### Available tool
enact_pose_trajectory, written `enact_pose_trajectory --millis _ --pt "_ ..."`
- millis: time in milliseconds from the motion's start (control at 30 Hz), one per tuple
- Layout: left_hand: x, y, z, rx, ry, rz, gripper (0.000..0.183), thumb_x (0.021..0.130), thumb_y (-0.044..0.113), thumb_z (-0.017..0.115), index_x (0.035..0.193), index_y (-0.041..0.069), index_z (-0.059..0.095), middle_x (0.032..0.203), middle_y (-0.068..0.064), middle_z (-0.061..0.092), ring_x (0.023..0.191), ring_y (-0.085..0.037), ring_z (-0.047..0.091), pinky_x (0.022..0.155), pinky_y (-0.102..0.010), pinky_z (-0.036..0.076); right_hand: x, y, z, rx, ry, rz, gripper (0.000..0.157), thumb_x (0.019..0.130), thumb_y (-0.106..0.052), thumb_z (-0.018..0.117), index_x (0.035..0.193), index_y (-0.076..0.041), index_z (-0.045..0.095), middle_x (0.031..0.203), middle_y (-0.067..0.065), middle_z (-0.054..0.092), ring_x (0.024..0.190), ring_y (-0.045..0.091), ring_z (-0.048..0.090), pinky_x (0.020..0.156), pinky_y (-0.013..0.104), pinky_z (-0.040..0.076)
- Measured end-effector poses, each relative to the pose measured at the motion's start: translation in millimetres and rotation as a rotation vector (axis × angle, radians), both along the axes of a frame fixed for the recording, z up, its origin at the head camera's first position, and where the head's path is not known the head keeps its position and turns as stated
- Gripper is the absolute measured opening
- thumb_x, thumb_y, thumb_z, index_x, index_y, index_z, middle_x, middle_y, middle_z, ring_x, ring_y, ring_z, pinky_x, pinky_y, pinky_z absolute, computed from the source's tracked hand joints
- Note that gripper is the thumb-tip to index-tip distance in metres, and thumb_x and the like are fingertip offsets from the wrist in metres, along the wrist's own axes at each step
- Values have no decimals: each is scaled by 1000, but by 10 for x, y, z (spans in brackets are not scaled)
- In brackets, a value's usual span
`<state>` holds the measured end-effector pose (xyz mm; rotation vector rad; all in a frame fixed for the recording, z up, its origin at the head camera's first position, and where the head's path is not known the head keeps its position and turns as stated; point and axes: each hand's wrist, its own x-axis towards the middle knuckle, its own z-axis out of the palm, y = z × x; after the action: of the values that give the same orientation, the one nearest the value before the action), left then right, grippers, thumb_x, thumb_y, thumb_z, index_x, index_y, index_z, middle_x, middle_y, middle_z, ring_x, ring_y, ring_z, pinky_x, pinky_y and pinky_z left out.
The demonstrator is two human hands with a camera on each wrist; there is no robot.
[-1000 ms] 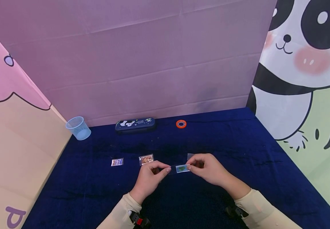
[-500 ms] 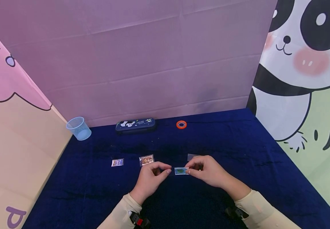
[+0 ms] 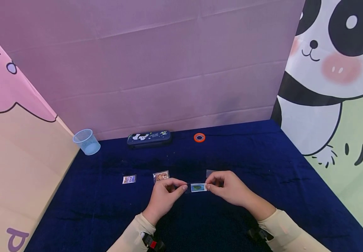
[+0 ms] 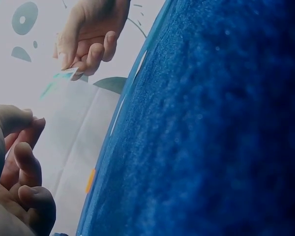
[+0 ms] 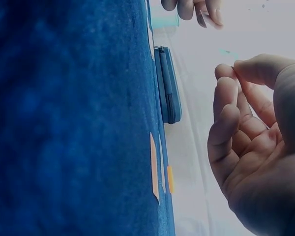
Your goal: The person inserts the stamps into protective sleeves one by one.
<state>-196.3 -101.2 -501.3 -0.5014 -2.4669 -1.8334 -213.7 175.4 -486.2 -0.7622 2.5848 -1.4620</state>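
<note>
A small stamp (image 3: 198,187) with a white border and a green shape on blue is held level above the cloth between both hands. My right hand (image 3: 231,187) pinches its right end between thumb and forefinger. My left hand (image 3: 165,196) pinches a small clear sleeve (image 3: 188,188), which shows faintly at the stamp's left end. How far the stamp lies inside it I cannot tell. In the left wrist view the stamp (image 4: 64,76) tilts out from the right hand's fingertips. Beyond the left hand lies a brownish stamp in a clear sleeve (image 3: 161,175), partly covered.
Farther left lies another sleeved stamp (image 3: 129,179). Behind the right hand shows a clear sleeve (image 3: 210,173). Along the back of the blue cloth (image 3: 247,150) stand a light-blue cup (image 3: 87,141), a dark panda pencil case (image 3: 149,138) and an orange-red tape roll (image 3: 199,137).
The stamp has moved slightly left and down, with the right hand shifting its hold. It came away from the left fingers' side half a second ago and is now close to them again.
</note>
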Motion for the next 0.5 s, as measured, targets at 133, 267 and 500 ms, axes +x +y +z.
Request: enact_pose_trajectory --millis 133,267,500 --pt "13 4 16 10 -7 -24 9 95 25 78 103 22 80 84 4 70 58 -10 49 52 -22 40 4 0 5 1 -4 8 8 96 -18 76 94 -25 75 85 -4 66 68 16 57 57 28 46" --pt "23 9 26 13 -2 -36 10 95 26 79 104 23 81 83 4 69 58 -9 49 52 -22 39 4 4 1 0 -7 13 7 96 -17 76 97 -24 76 85 -4 67 68 17 57 58 28 47" --pt "33 8 40 9 -18 -35 10 96 25 78 105 22 81 87 4 71 59 -10 51 53 -22 41 5 4 11 7 -13 22 7 96 -17 75 98 -24 77 87 -5 68 69 17 57 59 28 47"
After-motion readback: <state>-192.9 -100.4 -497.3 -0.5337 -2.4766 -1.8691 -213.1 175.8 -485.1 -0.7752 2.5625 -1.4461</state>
